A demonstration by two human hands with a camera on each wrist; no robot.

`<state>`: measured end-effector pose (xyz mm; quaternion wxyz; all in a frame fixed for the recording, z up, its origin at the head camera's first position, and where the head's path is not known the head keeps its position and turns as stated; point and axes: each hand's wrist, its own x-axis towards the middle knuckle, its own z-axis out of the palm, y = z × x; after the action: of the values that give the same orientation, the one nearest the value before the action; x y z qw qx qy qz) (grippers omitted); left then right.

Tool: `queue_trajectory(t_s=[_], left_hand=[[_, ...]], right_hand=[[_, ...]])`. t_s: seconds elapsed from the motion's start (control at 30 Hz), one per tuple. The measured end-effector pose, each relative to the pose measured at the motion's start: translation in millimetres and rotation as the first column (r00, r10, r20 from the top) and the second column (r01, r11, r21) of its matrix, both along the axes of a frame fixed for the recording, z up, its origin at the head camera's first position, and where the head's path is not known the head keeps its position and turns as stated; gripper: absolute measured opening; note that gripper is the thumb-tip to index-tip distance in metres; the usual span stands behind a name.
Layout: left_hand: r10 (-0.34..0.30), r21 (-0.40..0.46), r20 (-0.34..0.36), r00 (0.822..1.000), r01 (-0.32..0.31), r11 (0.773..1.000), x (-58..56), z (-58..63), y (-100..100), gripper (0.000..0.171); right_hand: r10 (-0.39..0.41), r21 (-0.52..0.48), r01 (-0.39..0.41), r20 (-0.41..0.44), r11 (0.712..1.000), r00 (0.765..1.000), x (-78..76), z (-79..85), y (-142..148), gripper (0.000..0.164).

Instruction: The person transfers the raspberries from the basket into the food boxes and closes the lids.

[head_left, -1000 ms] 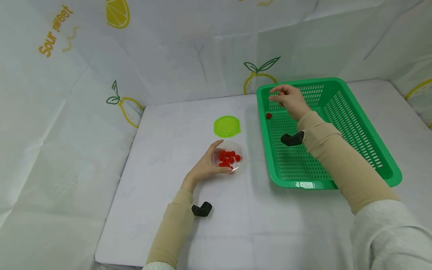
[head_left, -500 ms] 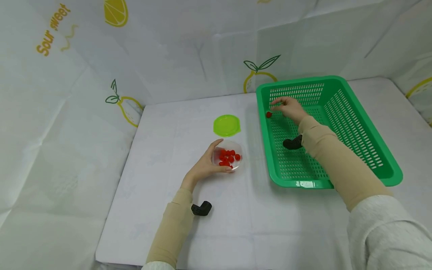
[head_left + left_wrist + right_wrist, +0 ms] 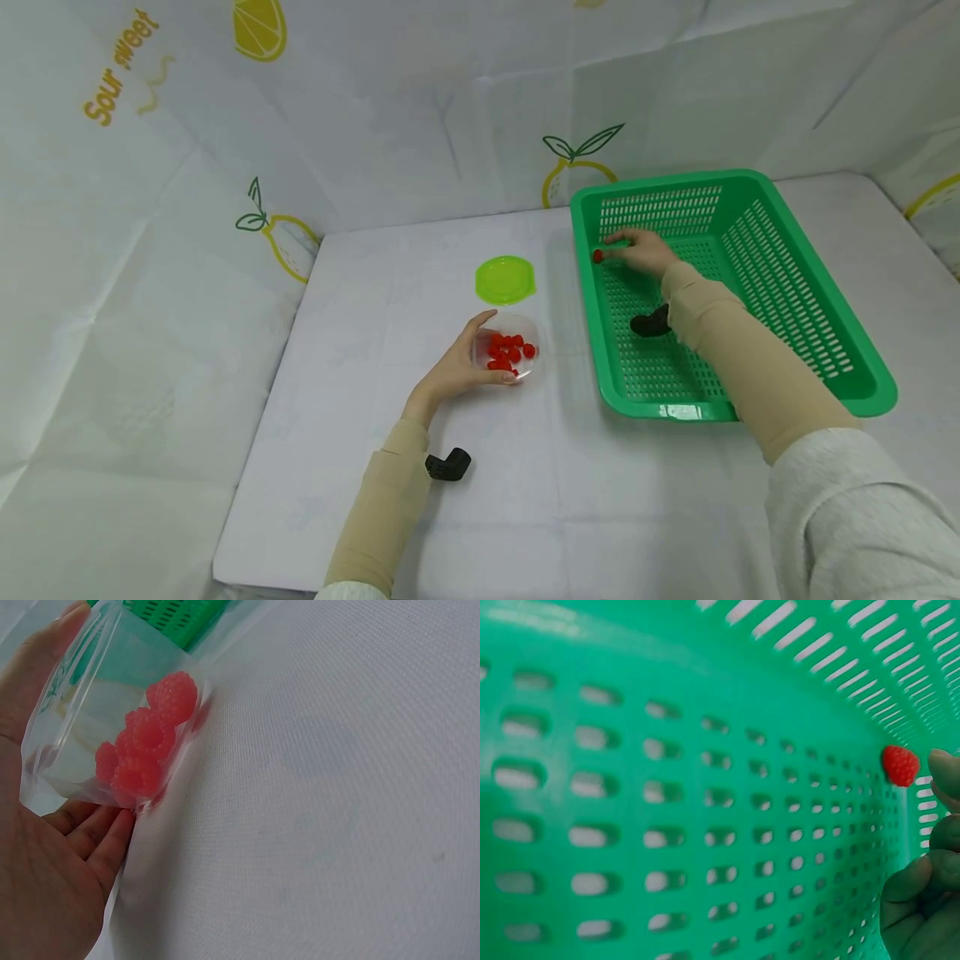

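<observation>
In the head view my left hand (image 3: 457,367) grips a clear plastic cup (image 3: 486,335) by its side, thumb and fingers around it. Several red raspberries (image 3: 142,742) lie in the bottom of that cup, which stands on the white cloth. My right hand (image 3: 643,252) reaches down inside the green basket (image 3: 825,287), near its far left corner. A single raspberry (image 3: 901,766) sits there, close by the fingertips. The right wrist view shows a small gap between it and the nearest finger (image 3: 945,766). Part of the right hand falls outside that view.
Behind the cup a lime-green lid (image 3: 505,280) lies flat on the table (image 3: 360,333). The basket's slotted walls stand up around the right hand. A lemon-printed sheet (image 3: 420,125) hangs behind the table. Both wrists carry a black camera mount (image 3: 450,465).
My right hand has lowered into the basket, its fingers coming down beside the lone raspberry. The left hand and the cup stay where they were.
</observation>
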<state>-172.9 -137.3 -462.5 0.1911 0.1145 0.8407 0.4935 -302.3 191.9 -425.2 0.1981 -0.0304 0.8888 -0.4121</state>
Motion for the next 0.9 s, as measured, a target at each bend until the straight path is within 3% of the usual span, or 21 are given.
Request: queue_trajectory(t_s=[0.27, 0.7, 0.77, 0.9], left_hand=[[-0.007, 0.007, -0.003, 1.000, 0.007, 1.000, -0.2, -0.3, 0, 0.098], [-0.016, 0.006, 0.018, 1.000, 0.016, 1.000, 0.9, 3.6, 0, 0.100], [-0.029, 0.004, 0.028, 0.999, 0.029, 1.000, 2.6, 10.1, 1, 0.100], [-0.020, 0.007, 0.009, 1.000, 0.020, 1.000, 2.7, 8.0, 1, 0.099]], right_hand=[[0.100, 0.091, -0.099, -0.006, 0.991, 0.995, 0.9, -2.9, 1, 0.050], [0.087, 0.116, -0.083, -0.025, 0.990, 0.996, 4.2, -2.9, -4, 0.040], [0.087, 0.109, -0.084, -0.022, 0.990, 0.996, 4.2, -3.0, -4, 0.041], [0.095, 0.097, -0.093, -0.010, 0.991, 0.995, 4.0, -2.4, -3, 0.040]])
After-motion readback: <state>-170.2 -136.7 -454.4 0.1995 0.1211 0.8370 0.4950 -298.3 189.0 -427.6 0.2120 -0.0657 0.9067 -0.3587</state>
